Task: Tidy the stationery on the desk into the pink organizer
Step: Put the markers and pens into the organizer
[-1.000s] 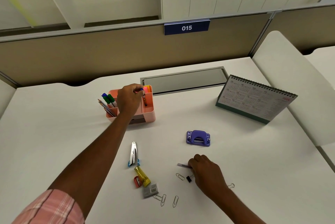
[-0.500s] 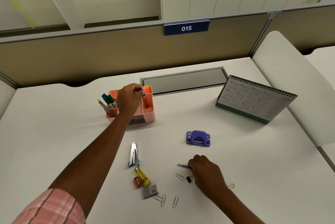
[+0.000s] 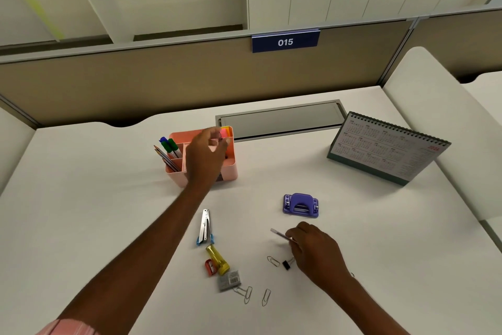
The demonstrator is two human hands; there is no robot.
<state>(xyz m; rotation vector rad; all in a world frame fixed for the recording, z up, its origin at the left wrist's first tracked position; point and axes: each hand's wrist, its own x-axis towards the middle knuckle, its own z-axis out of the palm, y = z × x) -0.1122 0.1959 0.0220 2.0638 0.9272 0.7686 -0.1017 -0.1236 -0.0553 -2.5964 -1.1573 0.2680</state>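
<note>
The pink organizer stands mid-desk with markers, pencils and sticky notes in it. My left hand hovers over its middle compartments, fingers loosely apart and nothing clearly held. My right hand pinches a thin lilac pen lifted just off the desk. Loose on the desk lie a purple hole punch, a silver and blue stapler, a yellow tube, a red sharpener, a grey box, a black binder clip and paper clips.
A desk calendar stands at the right. A grey cable hatch is set into the desk behind the organizer. A beige partition closes off the back, and another white desk adjoins on the right.
My left hand has risen from the organizer's compartment and its fingers have spread. My right hand has lifted the thin lilac pen off the desk and tilted it.
</note>
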